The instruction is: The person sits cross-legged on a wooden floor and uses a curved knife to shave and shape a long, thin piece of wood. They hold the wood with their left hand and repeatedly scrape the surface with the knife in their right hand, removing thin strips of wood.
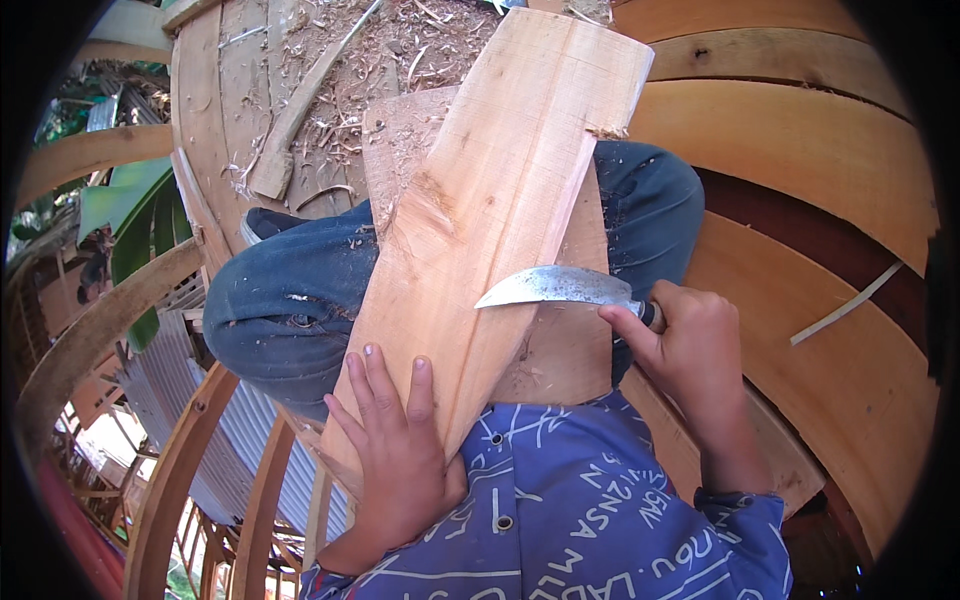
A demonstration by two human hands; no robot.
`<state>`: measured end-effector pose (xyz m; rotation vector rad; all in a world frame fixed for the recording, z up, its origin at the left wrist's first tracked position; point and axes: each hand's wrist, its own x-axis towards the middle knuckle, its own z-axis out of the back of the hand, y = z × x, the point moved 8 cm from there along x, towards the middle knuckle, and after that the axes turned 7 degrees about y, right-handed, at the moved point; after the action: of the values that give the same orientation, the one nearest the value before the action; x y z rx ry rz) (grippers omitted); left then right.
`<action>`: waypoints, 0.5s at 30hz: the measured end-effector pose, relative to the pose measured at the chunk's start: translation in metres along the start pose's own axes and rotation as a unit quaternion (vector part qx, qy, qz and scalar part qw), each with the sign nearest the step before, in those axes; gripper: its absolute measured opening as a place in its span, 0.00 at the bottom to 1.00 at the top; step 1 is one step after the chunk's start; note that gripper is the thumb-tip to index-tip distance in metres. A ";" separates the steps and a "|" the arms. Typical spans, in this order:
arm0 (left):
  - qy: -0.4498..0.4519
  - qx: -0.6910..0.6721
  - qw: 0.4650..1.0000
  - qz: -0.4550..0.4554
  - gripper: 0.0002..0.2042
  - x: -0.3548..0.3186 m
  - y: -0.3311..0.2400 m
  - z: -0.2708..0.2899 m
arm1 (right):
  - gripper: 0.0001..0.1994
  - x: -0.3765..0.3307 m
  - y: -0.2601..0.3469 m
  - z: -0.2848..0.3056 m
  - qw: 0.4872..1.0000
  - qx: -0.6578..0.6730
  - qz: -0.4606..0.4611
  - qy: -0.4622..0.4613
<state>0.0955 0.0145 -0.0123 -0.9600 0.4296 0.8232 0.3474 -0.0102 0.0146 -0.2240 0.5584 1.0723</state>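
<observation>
While the pale wooden plank [490, 220] leans steeply across the person's lap, its lower end is pinned by the left hand [400, 450], fingers spread flat and pressed against the face of the wood, thumb hidden round the edge. Its upper end reaches up toward the top of the view, sawn square, with a rough chopped patch along the left edge near the middle. Behind it sits a second, darker board [560, 340], and that's where the blade is: a broad curved knife [555, 287], tip pointing left, lying just at the plank's right edge. The right hand [690, 345] is clenched tight round the knife's handle, forefinger stretched up toward the blade.

Under the wood, dark blue trousers [290, 300], knees bent, flecked with shavings. Closer in, a blue patterned shirt [580, 500]. Beyond the knees, wood chips [400, 40] litter a planked surface, with a loose wooden slat [295, 115] lying among them. Curved timber planks [810, 150] sweep round on the right, curved wooden ribs [190, 450] on the left, green leaves [135, 210] past them.
</observation>
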 end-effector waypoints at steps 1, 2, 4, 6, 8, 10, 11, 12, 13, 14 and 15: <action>-0.003 0.001 1.000 -0.003 0.48 0.000 0.001 0.000 | 0.30 0.000 0.003 0.001 1.000 -0.006 0.012 0.000; -0.005 0.001 1.000 -0.008 0.47 -0.001 0.000 -0.001 | 0.31 -0.001 0.006 0.004 1.000 -0.015 0.022 0.000; -0.015 0.006 1.000 -0.013 0.47 -0.001 0.003 -0.003 | 0.31 -0.002 0.010 0.005 0.999 -0.025 0.032 -0.001; -0.017 0.012 1.000 -0.017 0.46 -0.001 0.004 -0.003 | 0.32 -0.005 0.012 0.003 0.999 -0.031 0.030 -0.001; -0.014 0.020 1.000 -0.017 0.45 0.000 0.002 -0.004 | 0.34 -0.001 0.007 0.001 0.998 -0.062 0.016 0.006; -0.017 0.053 0.998 -0.007 0.47 0.001 0.002 -0.008 | 0.35 0.005 0.004 -0.001 0.996 -0.087 0.009 0.014; -0.020 0.067 0.998 -0.004 0.48 0.001 0.002 -0.010 | 0.36 0.008 0.002 -0.002 0.995 -0.098 0.007 0.017; -0.023 0.069 0.997 -0.005 0.48 0.001 0.002 -0.011 | 0.37 0.011 0.000 -0.004 0.994 -0.109 0.006 0.020; -0.026 0.070 0.997 -0.005 0.47 0.002 0.001 -0.011 | 0.38 0.013 -0.002 -0.004 0.993 -0.114 0.008 0.013; -0.029 0.072 0.997 -0.006 0.47 0.002 0.002 -0.010 | 0.38 0.015 -0.003 -0.005 0.993 -0.117 0.009 0.006; -0.031 0.070 0.997 -0.008 0.47 0.002 0.002 -0.010 | 0.39 0.016 -0.004 -0.006 0.993 -0.120 0.011 -0.001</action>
<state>0.0955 0.0074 -0.0202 -0.8045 0.4214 0.7958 0.3547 -0.0020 0.0007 -0.4275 0.4304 1.1611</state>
